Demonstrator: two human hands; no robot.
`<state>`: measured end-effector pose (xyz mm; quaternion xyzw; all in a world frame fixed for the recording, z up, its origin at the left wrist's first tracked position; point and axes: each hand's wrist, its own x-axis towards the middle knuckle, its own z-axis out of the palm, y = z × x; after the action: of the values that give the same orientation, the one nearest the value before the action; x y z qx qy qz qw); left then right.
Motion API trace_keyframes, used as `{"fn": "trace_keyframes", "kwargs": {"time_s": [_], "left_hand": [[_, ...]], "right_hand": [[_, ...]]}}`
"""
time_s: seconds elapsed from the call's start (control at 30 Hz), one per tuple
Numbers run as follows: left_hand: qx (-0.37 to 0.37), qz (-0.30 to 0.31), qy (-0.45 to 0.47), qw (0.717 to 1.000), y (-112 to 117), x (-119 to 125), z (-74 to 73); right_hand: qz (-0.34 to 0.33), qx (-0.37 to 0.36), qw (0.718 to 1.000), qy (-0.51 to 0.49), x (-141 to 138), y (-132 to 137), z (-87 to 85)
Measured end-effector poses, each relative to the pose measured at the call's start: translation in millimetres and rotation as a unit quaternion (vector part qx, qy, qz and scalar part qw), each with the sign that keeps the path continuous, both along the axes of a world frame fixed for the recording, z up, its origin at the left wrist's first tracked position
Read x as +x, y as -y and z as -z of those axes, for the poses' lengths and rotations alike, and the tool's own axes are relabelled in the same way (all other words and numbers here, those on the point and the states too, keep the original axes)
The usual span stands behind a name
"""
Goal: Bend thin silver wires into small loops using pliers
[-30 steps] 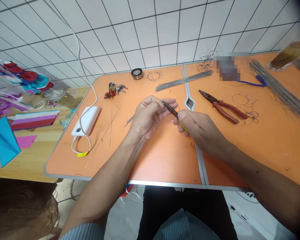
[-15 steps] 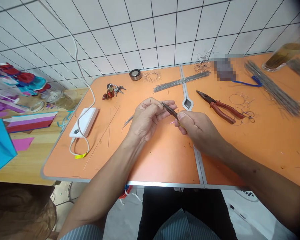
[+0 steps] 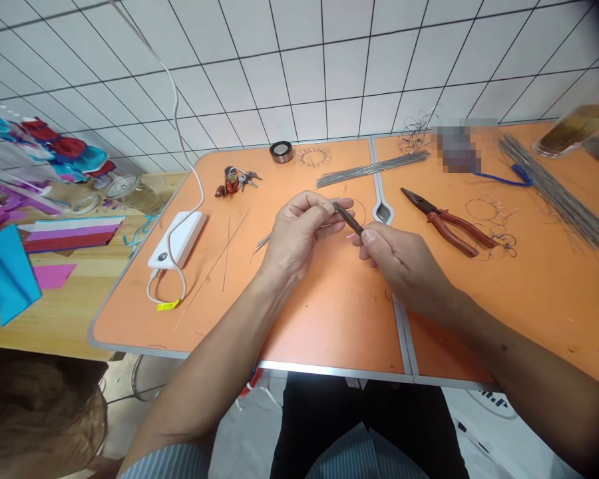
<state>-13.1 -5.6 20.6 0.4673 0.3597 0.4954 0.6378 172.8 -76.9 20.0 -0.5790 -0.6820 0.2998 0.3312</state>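
Over the orange table (image 3: 304, 319) my left hand (image 3: 299, 229) is closed in a pinch on a thin wire (image 3: 360, 207) that curls into a small loop past its fingertips. My right hand (image 3: 404, 263) is closed around small dark-tipped pliers (image 3: 348, 217), whose jaws point up and left and meet the wire at the left fingertips. A short bundle of wire ends (image 3: 260, 242) sticks out to the left, under my left hand.
Red-handled pliers (image 3: 446, 217) lie to the right beside wire rings (image 3: 494, 223). Straight wire bundles (image 3: 369, 168), keys (image 3: 234, 180), a tape roll (image 3: 281, 151) and a white power bank (image 3: 177, 239) with cable lie around. Coloured paper (image 3: 10, 273) covers the wooden table at left.
Both hands stayed together on the wire and pliers, with the pliers' jaws turning slightly. The camera view shifted a little.
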Motion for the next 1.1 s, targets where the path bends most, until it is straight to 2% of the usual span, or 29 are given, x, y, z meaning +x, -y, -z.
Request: {"fn": "trace_keyframes", "kwargs": {"time_s": [0.13, 0.33, 0.67, 0.9, 1.1], "left_hand": [[0.084, -0.062, -0.050, 0.993, 0, 1, 3.4], [0.203, -0.138, -0.123, 0.962, 4, 2, 3.5], [0.317, -0.172, -0.217, 0.907, 9, 1, 5.6], [0.423, -0.201, -0.281, 0.838, 3, -1, 9.2], [0.568, -0.240, -0.311, 0.723, -9, -3, 18.2]], "right_hand": [[0.011, 0.001, 1.000, -0.008, 0, 1, -1.2], [0.013, -0.002, 1.000, -0.011, 1, 2, -4.0], [0.009, -0.026, 0.999, -0.022, 1, 6, -8.1], [0.004, -0.026, 0.998, -0.050, 2, 6, -9.6], [-0.002, -0.017, 0.998, -0.060, 2, 5, -11.7]]}}
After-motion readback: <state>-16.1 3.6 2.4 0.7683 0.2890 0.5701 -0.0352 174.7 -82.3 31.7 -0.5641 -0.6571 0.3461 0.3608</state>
